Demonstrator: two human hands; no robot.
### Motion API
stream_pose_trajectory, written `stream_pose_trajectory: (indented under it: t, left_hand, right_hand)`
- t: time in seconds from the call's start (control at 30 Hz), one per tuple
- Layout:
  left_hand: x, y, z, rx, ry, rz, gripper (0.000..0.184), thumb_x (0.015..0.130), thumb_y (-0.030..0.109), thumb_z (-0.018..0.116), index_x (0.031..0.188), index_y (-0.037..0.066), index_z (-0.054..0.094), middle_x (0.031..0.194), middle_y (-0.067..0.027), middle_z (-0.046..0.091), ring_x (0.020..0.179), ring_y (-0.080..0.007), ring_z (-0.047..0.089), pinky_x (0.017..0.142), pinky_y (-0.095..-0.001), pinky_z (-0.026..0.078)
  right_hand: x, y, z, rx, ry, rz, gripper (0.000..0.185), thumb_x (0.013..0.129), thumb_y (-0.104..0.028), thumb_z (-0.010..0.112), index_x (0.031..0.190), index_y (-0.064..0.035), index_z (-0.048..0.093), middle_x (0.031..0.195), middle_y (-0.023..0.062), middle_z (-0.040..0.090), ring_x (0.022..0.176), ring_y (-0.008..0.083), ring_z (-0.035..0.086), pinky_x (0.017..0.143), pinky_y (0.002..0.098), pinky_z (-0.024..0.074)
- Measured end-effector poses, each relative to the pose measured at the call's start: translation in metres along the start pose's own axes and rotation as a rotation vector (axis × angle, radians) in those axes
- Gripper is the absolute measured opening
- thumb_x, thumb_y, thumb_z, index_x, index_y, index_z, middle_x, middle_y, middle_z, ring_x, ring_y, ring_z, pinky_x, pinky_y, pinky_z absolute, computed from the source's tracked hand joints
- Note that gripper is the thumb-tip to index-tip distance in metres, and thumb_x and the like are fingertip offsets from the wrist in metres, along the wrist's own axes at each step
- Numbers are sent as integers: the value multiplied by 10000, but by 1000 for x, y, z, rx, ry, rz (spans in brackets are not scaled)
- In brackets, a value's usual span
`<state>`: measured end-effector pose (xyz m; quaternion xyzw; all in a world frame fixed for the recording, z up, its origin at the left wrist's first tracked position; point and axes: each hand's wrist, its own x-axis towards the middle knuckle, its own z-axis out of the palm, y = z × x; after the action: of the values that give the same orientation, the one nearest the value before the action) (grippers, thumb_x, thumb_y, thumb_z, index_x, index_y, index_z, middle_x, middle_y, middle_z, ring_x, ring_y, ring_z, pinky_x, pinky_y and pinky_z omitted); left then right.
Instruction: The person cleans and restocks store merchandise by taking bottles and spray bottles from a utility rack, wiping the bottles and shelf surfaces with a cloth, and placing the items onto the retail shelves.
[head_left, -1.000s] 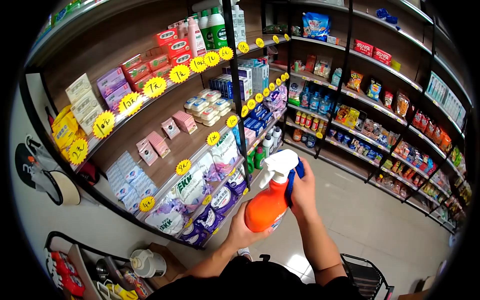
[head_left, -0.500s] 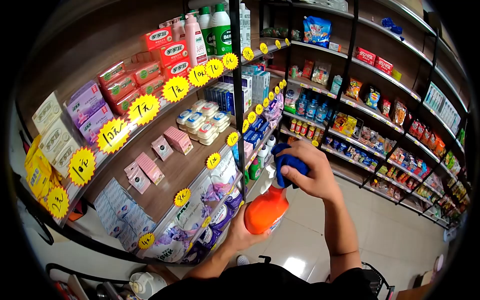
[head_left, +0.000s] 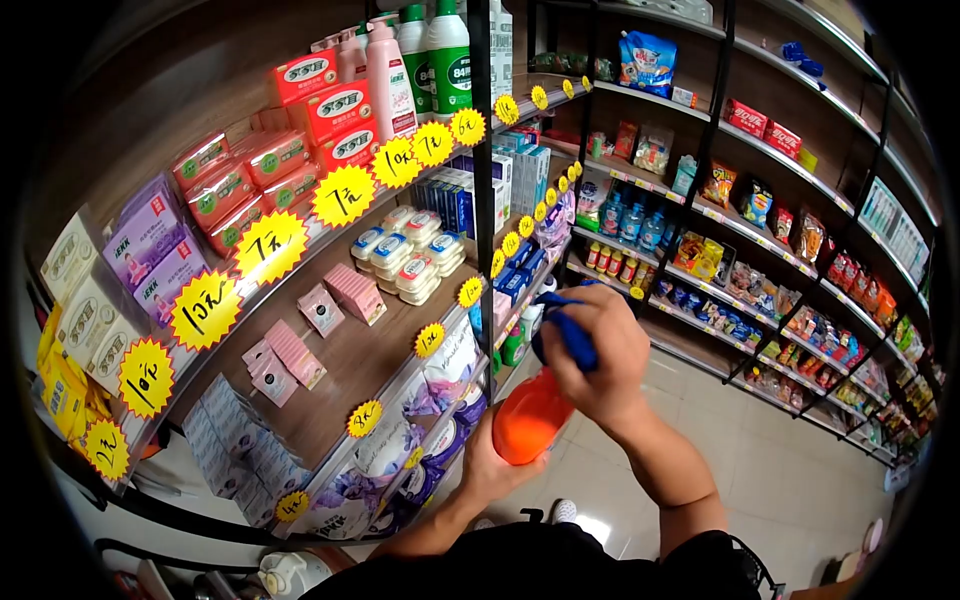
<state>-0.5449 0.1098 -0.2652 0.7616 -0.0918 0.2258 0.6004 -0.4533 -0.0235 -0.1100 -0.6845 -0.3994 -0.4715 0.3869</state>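
Observation:
An orange spray bottle (head_left: 533, 418) stands tilted in front of me, gripped round its body by my left hand (head_left: 490, 467). My right hand (head_left: 606, 352) is closed on a dark blue cloth (head_left: 568, 333) at the bottle's top. The cloth and fingers cover the bottle's neck and spray head, so I cannot see whether the cloth touches the nozzle. Left of the bottle, purple-and-white bags (head_left: 385, 440) line the low shelf.
On the left shelf (head_left: 370, 340) sit pink boxes (head_left: 355, 292) and stacked soap packs (head_left: 408, 252), with yellow price tags along the edges. Bottles (head_left: 449, 65) stand above. Snack shelves (head_left: 765, 270) run along the right, over a tiled floor (head_left: 660, 470).
My right hand has come down and turned over the bottle's top, now hiding the white spray head that showed before. The view has shifted slightly; my left hand keeps its hold.

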Motion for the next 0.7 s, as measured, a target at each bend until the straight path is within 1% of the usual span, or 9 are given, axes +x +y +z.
stream_pose_trajectory:
  t: [0.03, 0.17, 0.27, 0.3, 0.33, 0.4, 0.43, 0.57, 0.7]
  left_hand:
    - [4, 0, 4, 6, 5, 2, 708, 668, 221, 854, 1269, 20, 539, 1134, -160, 657, 1033, -289, 659, 901, -399, 523]
    - [21, 1, 21, -80, -20, -48, 708, 685, 236, 857, 1275, 15, 536, 1165, -165, 653, 1061, -269, 653, 924, -393, 515]
    - [36, -7, 46, -176, -33, -56, 712, 694, 239, 859, 1280, 5, 529, 1171, -157, 650, 1065, -248, 648, 936, -387, 508]
    - [41, -10, 56, -242, -47, -53, 713, 699, 237, 859, 1282, -1, 525, 1169, -151, 649, 1060, -238, 646, 939, -385, 506]
    - [47, -12, 67, -236, -45, -46, 713, 699, 237, 859, 1282, -1, 525, 1169, -151, 649, 1060, -238, 646, 939, -385, 506]
    - [57, -14, 92, -206, -68, -57, 720, 711, 221, 855, 1297, -14, 510, 1200, -135, 635, 1096, -222, 622, 967, -380, 489]
    - [62, -17, 106, -200, -68, -53, 720, 711, 221, 855, 1297, -14, 510, 1200, -135, 635, 1096, -222, 622, 967, -380, 489]
    - [94, -19, 158, -472, -255, -144, 762, 726, 212, 838, 1349, -23, 469, 1268, -121, 602, 1169, -214, 578, 1025, -387, 451]
    - [119, -25, 200, -769, -526, -245, 885, 717, 211, 823, 1445, -37, 383, 1358, -144, 565, 1244, -231, 557, 1090, -412, 416]
  right_hand:
    - [0, 11, -1, 58, 23, 67, 264, 731, -24, 792, 947, -7, 641, 936, 166, 683, 838, 329, 675, 745, 391, 539]
    - [1, 58, -17, 250, -81, 342, 211, 815, -83, 770, 987, -7, 674, 981, 149, 694, 895, 301, 679, 812, 345, 526]
    - [-4, 98, -29, 323, -122, 238, 222, 819, -94, 773, 997, -2, 678, 1008, 152, 691, 914, 305, 675, 839, 336, 515]
    - [-9, 110, -34, 279, -115, 246, 229, 859, -122, 757, 1041, -10, 673, 1026, 115, 684, 931, 236, 663, 857, 312, 505]
    - [-16, 121, -38, 283, -109, 240, 229, 859, -122, 757, 1041, -10, 673, 1026, 115, 684, 931, 236, 663, 857, 312, 505]
    - [-33, 139, -46, 624, 20, 794, 258, 901, -152, 736, 1110, -24, 655, 1042, 66, 664, 954, 149, 628, 864, 291, 498]
    - [-41, 153, -49, 827, 85, 936, 318, 926, -184, 722, 1181, -23, 623, 1050, 37, 641, 952, 95, 591, 857, 272, 496]
    - [-55, 215, -87, 1017, 91, 1000, 360, 939, -234, 712, 1204, -18, 600, 1055, 52, 652, 898, 109, 623, 815, 257, 515]
    - [-63, 271, -126, 1409, -57, 1360, 423, 967, -395, 641, 1197, -42, 611, 1100, 96, 692, 964, 185, 692, 843, 339, 574]
